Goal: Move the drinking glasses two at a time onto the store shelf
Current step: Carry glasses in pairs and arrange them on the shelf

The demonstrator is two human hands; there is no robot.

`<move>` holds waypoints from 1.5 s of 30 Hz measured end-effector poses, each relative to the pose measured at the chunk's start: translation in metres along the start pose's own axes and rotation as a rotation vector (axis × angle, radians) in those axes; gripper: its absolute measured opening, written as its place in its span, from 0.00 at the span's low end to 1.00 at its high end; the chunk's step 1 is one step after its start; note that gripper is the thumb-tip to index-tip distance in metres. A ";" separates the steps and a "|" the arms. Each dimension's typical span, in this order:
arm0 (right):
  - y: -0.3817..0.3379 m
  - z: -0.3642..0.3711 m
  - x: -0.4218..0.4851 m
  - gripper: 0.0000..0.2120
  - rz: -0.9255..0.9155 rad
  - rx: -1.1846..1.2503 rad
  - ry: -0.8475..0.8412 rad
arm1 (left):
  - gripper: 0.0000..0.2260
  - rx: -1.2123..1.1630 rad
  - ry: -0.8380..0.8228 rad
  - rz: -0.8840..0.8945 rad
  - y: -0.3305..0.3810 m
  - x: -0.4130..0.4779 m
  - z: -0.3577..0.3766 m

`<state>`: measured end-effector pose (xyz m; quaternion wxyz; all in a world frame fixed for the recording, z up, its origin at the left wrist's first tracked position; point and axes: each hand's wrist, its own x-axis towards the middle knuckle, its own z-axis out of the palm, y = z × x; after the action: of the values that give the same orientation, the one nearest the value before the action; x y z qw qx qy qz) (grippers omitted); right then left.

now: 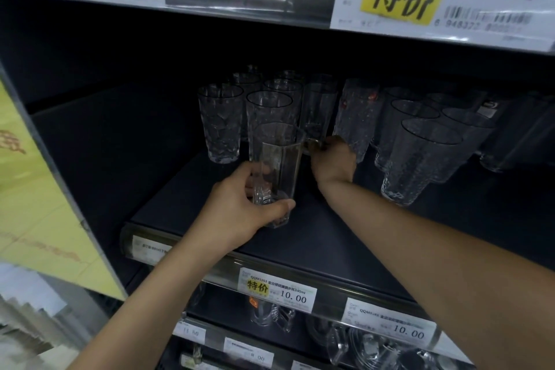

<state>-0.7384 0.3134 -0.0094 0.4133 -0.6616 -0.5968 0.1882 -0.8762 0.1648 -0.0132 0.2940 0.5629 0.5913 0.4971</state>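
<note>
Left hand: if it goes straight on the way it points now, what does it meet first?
Probably the textured glass standing just behind the plain glass that the left hand holds, though depth is unclear.

The store shelf (pixel 330 243) is dark blue-black. The angular glass (pixel 279 165) at its front and the tall plain glass (pixel 319 108) behind it are clear and unpatterned. The crackle-patterned glasses (pixel 220 123) at back left are clear with irregular relief; the dimpled glasses (pixel 420 159) on the right are clear with a fine hammered texture. The price tag (pixel 486 9) overhead is white with grey numerals and a yellow patch bearing black characters. The side panel (pixel 36 189) is pale yellow-green.
</note>
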 end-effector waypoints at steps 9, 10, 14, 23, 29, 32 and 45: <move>0.040 -0.062 -0.044 0.14 -0.336 -0.093 -0.254 | 0.18 0.199 0.071 0.038 0.023 0.006 0.028; 0.047 -0.070 -0.048 0.15 -0.368 -0.141 -0.291 | 0.18 0.218 0.053 0.042 0.024 0.010 0.032; 0.071 -0.093 -0.059 0.22 -0.512 -0.372 -0.473 | 0.17 0.283 0.011 0.069 0.026 0.030 0.051; 0.074 -0.099 -0.063 0.24 -0.572 -0.383 -0.493 | 0.25 0.593 0.145 0.075 0.023 0.059 0.080; 0.072 -0.100 -0.063 0.24 -0.569 -0.387 -0.501 | 0.27 0.392 0.245 0.097 0.012 0.067 0.081; 0.072 -0.100 -0.064 0.24 -0.570 -0.392 -0.496 | 0.26 0.419 0.282 0.127 0.009 0.067 0.080; 0.071 -0.099 -0.066 0.23 -0.580 -0.409 -0.473 | 0.29 0.563 0.332 0.145 0.007 0.071 0.080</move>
<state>-0.6342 0.2233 -0.0225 0.1611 -0.4733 -0.8615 0.0883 -0.8149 0.2519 -0.0179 -0.0097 0.5739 0.7037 0.4187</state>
